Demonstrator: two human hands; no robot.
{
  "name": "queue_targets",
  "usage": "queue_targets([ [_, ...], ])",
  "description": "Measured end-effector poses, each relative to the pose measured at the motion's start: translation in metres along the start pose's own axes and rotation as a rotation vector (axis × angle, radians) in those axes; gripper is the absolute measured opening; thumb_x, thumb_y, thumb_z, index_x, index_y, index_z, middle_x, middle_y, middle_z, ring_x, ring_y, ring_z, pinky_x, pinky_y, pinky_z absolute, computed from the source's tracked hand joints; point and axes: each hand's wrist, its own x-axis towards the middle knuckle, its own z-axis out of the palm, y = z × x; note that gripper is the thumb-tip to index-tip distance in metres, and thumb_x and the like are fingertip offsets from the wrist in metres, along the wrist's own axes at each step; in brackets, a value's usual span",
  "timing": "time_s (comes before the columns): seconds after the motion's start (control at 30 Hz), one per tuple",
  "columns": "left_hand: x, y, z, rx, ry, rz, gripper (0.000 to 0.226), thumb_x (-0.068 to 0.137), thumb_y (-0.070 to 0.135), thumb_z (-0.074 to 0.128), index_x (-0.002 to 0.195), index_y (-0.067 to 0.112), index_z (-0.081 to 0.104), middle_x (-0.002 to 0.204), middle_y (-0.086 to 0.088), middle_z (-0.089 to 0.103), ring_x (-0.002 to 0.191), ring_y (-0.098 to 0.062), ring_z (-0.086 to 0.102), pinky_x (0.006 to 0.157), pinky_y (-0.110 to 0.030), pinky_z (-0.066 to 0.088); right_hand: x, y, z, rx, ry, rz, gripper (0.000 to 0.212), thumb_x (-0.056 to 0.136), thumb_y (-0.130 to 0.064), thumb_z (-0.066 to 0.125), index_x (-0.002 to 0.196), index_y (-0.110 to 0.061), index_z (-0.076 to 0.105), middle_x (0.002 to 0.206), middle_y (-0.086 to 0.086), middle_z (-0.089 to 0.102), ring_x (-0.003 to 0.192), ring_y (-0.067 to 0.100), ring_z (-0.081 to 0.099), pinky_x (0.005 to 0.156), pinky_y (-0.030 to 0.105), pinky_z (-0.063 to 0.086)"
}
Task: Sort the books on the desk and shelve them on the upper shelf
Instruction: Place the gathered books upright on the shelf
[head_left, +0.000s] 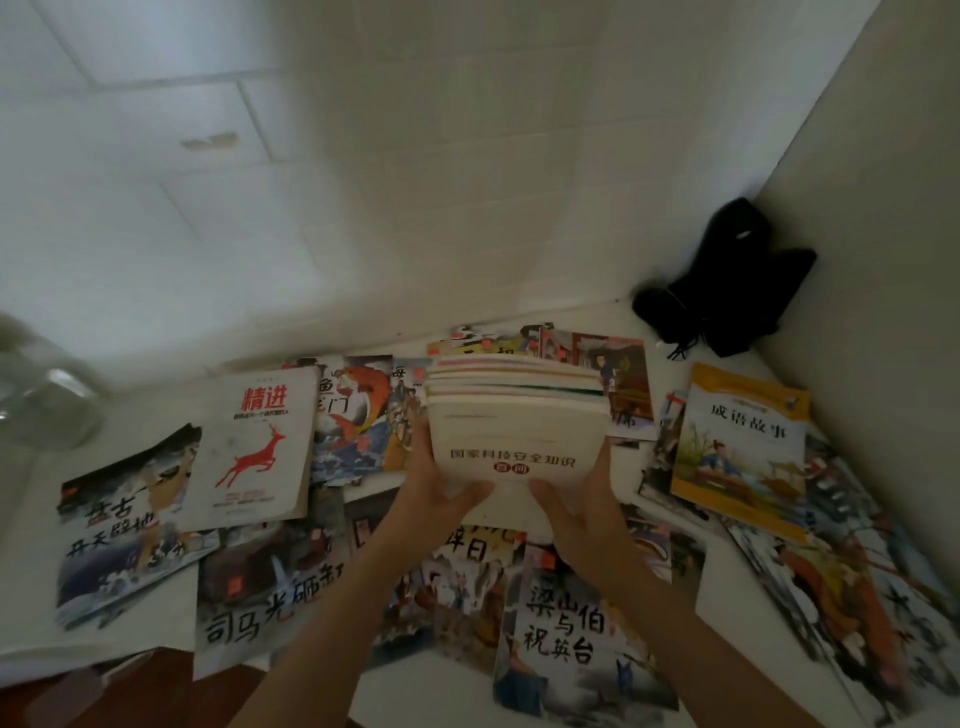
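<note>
Both my hands hold a stack of books (514, 415) above the middle of the white desk (31, 493). The top book has a cream cover with dark and red characters. My left hand (441, 486) grips the stack's left side and near edge, my right hand (576, 493) its right side and near edge. Several thin picture books lie spread flat on the desk around and under the stack. A white book with a red deer (254, 447) lies to the left. A yellow-bordered book (743, 447) lies to the right. No shelf is in view.
A black pouch with a cord (727, 280) stands in the far right corner against the wall. A clear glass jar (41, 405) sits at the far left. White walls close off the desk's back and right side. The desk's near edge runs along the lower left.
</note>
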Motion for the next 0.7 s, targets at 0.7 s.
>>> queue_targets([
  [0.7, -0.193, 0.303, -0.253, -0.078, 0.711, 0.445, 0.056, 0.078, -0.004, 0.071, 0.129, 0.014, 0.054, 0.113, -0.009, 0.070, 0.103, -0.030, 0.068, 0.079, -0.047, 0.058, -0.035, -0.378, 0.180, 0.215, -0.405, -0.531, 0.053, 0.091, -0.019, 0.064, 0.137, -0.032, 0.041, 0.112, -0.025, 0.065, 0.099, -0.001, 0.066, 0.079, 0.023, 0.059],
])
